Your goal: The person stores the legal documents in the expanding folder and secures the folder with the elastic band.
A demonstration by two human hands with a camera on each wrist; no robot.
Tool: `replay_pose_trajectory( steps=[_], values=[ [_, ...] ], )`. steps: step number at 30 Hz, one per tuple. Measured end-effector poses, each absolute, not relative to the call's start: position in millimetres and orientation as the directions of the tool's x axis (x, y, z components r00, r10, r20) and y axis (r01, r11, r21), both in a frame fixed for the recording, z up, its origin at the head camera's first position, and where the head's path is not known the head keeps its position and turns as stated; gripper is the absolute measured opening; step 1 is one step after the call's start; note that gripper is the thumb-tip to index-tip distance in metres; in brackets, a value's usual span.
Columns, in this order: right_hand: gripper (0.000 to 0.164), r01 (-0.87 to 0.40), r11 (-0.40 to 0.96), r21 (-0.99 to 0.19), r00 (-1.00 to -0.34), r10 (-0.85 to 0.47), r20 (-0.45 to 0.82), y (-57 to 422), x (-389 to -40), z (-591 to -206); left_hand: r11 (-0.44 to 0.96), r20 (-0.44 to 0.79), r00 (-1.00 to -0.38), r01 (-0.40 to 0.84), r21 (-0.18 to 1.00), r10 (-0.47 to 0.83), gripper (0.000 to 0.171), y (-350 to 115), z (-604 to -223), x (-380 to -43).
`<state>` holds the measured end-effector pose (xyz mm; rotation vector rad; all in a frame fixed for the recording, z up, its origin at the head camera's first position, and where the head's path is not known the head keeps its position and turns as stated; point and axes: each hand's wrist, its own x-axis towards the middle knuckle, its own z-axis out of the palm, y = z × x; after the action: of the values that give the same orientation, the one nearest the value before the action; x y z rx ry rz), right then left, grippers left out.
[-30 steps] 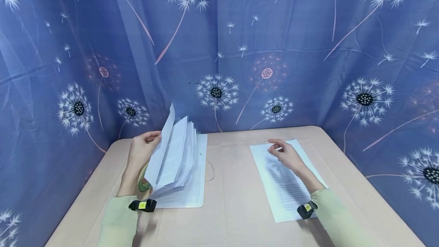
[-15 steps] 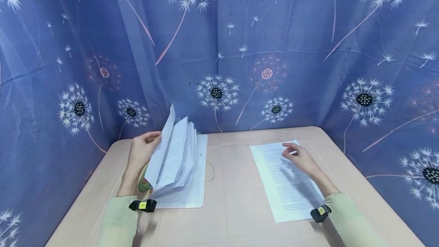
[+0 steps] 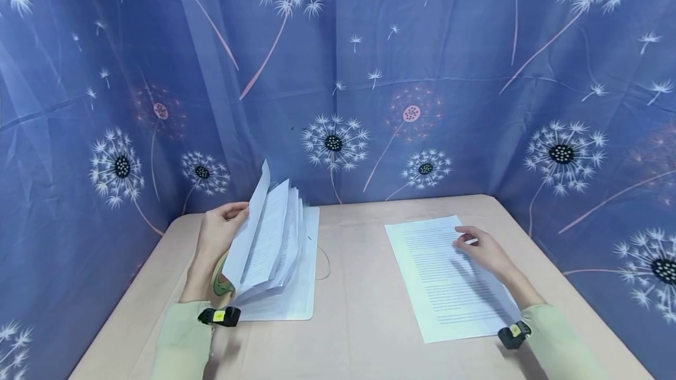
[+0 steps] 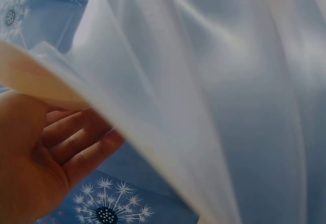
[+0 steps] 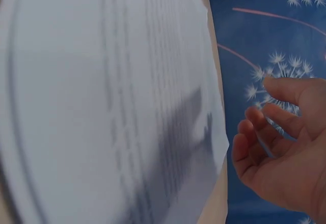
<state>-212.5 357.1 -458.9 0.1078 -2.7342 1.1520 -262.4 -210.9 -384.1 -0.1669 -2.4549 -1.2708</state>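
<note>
At the left of the table, a folder (image 3: 313, 286) with clear page sleeves (image 4: 244, 107) stands partly fanned open. My left hand (image 3: 213, 236) holds its raised front cover (image 3: 248, 239) by the outer edge. Printed pages (image 3: 266, 239) show behind that cover. In the left wrist view the cover and sleeves hide part of the fingers (image 4: 84, 145). On the right lies a single printed sheet (image 3: 428, 274), flat on the table. My right hand (image 3: 488, 254) hovers over the sheet's right edge, fingers loosely bent, holding nothing; its shadow falls across the print in the right wrist view.
The table (image 3: 364, 321) has a pale pink cover. A thin loop of string or elastic (image 3: 328, 265) lies beside the folder. Blue dandelion-print curtains (image 3: 338, 75) enclose the back and both sides. Each wrist wears a black strapped camera (image 3: 224, 316).
My right hand has moved rightward and slightly toward me across the sheet, uncovering more of the print. The left hand and folder have stayed in place.
</note>
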Motion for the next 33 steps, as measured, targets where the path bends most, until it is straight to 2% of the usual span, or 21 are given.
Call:
replay_pose_trajectory(
  steps=[14,33],
  values=[
    [0.057,-0.094,0.766,-0.636,-0.988,0.009,0.156,393.3,-204.6,-476.8,0.581,0.387,-0.921,0.291,0.760,-0.046,0.033,-211.3,-381.9,-261.3],
    [0.079,-0.081,0.834,-0.546,-0.996,-0.050,0.071,397.7,-208.0,-481.5,0.569,0.383,-0.922,0.286,0.771,-0.056,0.032,-213.9,-383.7,-263.0]
  ],
)
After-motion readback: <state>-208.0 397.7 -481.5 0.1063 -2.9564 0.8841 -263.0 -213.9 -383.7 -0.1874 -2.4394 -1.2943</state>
